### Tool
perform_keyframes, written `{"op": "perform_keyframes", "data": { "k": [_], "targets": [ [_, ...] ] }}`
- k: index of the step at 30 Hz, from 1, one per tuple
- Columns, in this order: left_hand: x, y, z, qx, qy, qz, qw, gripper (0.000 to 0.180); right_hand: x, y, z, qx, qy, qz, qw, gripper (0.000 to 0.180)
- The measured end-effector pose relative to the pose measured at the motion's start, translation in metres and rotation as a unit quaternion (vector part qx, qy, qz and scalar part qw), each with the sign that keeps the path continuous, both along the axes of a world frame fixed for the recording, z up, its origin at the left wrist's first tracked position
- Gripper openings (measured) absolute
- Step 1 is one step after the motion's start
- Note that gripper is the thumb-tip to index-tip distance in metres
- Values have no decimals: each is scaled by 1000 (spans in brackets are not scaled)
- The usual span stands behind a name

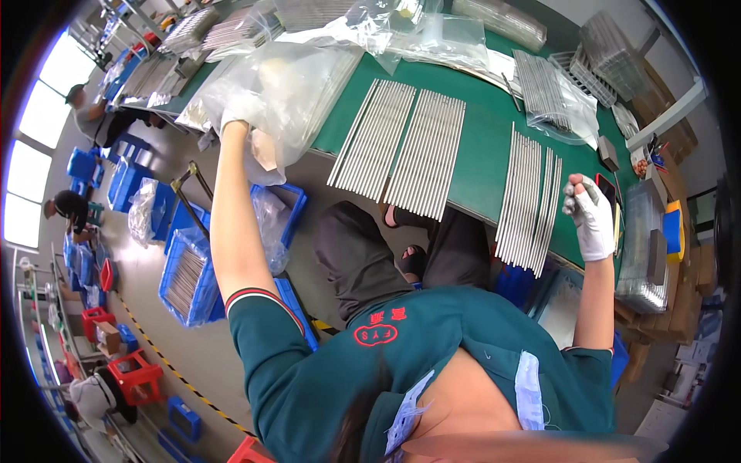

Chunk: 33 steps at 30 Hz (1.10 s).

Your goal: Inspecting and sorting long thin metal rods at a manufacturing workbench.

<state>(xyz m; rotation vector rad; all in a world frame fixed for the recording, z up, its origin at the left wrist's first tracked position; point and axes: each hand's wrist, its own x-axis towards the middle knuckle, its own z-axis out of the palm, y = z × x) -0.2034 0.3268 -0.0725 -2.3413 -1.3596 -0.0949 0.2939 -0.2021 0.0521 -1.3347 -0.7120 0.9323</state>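
My left hand (242, 109), in a white glove, reaches out to the far left and grips a large clear plastic bag (309, 85). The bag's folds partly hide its fingers. Above the table's right part I hold up my right hand (591, 220), gloved in white with greyed fingertips. Its fingers are curled together, and nothing shows between them. Thin metal rods lie side by side on the green table (482, 100): a left group (372, 139), a middle group (428, 154), and a right group (521, 197) nearest my right hand, with a few rods set slightly apart.
More rods in clear plastic (544, 89) lie at the back right, beside wire racks (587, 73). A small grey block (607, 153) sits near the right edge. Blue crates (185, 278) stand on the floor at left, one holding rods. People work farther off at left.
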Motion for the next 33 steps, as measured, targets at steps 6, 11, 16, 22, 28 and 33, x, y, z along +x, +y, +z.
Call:
{"op": "perform_keyframes", "data": {
  "k": [6, 11, 16, 22, 28, 33],
  "targets": [
    [88, -118, 132, -60, -201, 60, 976, 34, 4, -45, -5, -12, 3, -93, 996, 25],
    [40, -215, 157, -114, -178, 185, 960, 33, 7, -32, -9, -12, -3, -74, 997, 25],
    [-52, -310, 148, -248, -414, 183, 856, 24, 3, -22, -6, -22, -18, -52, 998, 23],
    [-47, -407, 140, -399, -650, 59, 644, 29, -10, -11, 4, -16, -66, -59, 996, 33],
    [124, -422, 126, -597, -570, -67, 560, 33, -35, -9, 12, -26, -94, 5, 995, 27],
    [225, -447, 95, -734, -585, -24, 343, 31, -44, -37, 5, -20, -84, -20, 996, 26]
  ]
}}
